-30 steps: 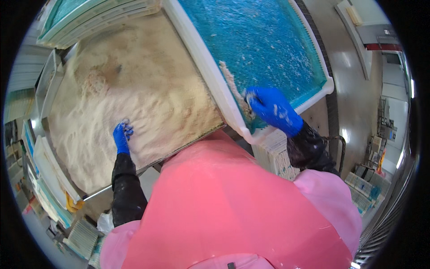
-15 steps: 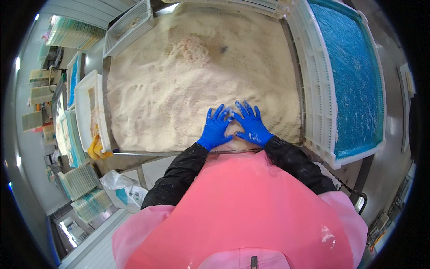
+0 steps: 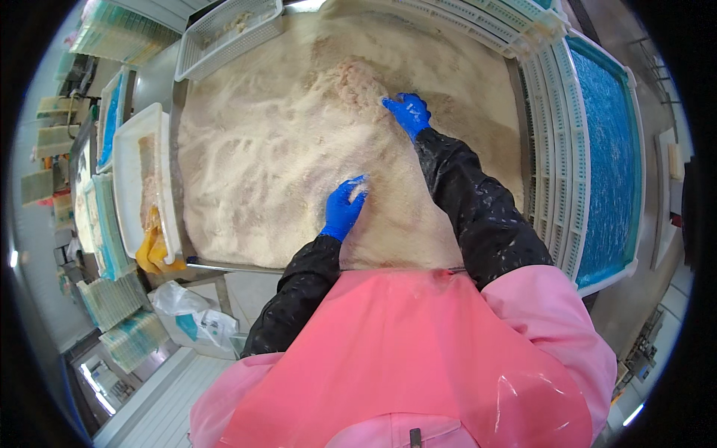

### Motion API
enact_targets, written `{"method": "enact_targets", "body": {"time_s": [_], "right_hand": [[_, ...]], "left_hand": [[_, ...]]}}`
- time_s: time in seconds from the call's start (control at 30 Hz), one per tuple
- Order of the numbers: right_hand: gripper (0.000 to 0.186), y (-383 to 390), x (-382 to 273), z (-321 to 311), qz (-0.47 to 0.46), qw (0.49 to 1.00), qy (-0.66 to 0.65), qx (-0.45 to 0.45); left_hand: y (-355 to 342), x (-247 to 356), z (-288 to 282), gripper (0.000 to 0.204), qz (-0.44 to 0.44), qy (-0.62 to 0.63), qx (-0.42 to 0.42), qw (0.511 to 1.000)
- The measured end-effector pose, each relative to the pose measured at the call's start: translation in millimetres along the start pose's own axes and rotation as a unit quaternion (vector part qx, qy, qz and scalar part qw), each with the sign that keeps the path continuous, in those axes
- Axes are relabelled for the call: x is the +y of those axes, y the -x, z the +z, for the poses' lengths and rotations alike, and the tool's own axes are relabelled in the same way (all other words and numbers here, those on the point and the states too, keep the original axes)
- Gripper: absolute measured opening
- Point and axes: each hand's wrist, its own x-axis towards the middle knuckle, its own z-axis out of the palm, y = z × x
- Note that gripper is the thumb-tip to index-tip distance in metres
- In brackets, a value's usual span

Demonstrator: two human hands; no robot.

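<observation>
A bed of pale powder (image 3: 254,172) fills the broad shallow bin in front of me. My left hand (image 3: 343,209), blue-gloved, is low over its near middle, fingers bent and apart at the powder. My right hand (image 3: 407,112), also blue-gloved, reaches farther back, fingers apart and curled at the powder beside a pinkish clumped heap (image 3: 351,84). I see nothing held in either hand, though the right fingertips are partly hidden.
Stacked white crates with blue mesh (image 3: 601,164) line the right side. A white perforated basket (image 3: 209,56) sits at back left. A white tray (image 3: 138,142) with yellow gloves (image 3: 157,246) is at left. A clear bag (image 3: 194,313) lies below left.
A second ago my right hand was at the blue mesh crate; half a second ago both hands were spread together at the powder's near edge. Now my right hand has moved back to the heap.
</observation>
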Motion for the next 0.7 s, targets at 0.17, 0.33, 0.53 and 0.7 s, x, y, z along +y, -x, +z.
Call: {"method": "enact_targets", "body": {"time_s": [0.17, 0.33, 0.53, 0.7], "right_hand": [[0.024, 4.6, 16.3, -12.8, 0.016, 0.937, -0.235, -0.258], [0.019, 46.5, -15.9, -45.1, 0.033, 0.882, -0.422, -0.208], [0.019, 82.8, -26.7, -65.2, -0.011, 0.877, -0.412, -0.248], [0.021, 163.3, 3.3, -88.0, -0.121, 0.966, -0.145, -0.178]], "left_hand": [[-0.7, -4.6, -0.8, 0.027, -0.01, 0.035, -0.015, 0.999], [1.4, -3.6, -3.9, 0.027, -0.003, 0.038, -0.025, 0.999], [-0.3, -7.9, -5.4, 0.03, -0.038, 0.021, -0.035, 0.998], [5.1, 8.1, -7.2, 0.034, -0.029, 0.022, 0.041, 0.998]]}}
